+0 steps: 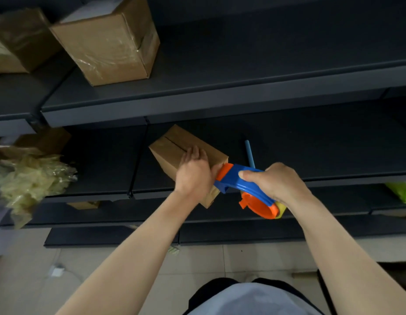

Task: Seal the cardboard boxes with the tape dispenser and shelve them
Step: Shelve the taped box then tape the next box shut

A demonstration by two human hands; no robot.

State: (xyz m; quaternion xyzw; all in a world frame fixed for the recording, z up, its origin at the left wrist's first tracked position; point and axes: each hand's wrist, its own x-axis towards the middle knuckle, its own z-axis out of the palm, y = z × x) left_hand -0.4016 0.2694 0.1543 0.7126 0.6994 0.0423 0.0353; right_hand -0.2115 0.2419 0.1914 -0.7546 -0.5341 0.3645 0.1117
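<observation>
A small cardboard box (174, 148) lies on the middle dark shelf (334, 155), its top seam facing up and its near end over the shelf edge. My left hand (194, 171) rests flat on the box's near top and presses it down. My right hand (277, 181) grips a blue and orange tape dispenser (238, 178). The dispenser's orange nose touches the near right corner of the box. A yellowish tape roll (280, 210) shows at the dispenser's lower end.
A taped cardboard box (108, 39) stands on the upper shelf (243, 87), with another box (17, 39) to its left. Crumpled clear plastic (31, 178) and a box sit at the left. A blue stick (249, 153) lies behind the dispenser. Tiled floor lies below.
</observation>
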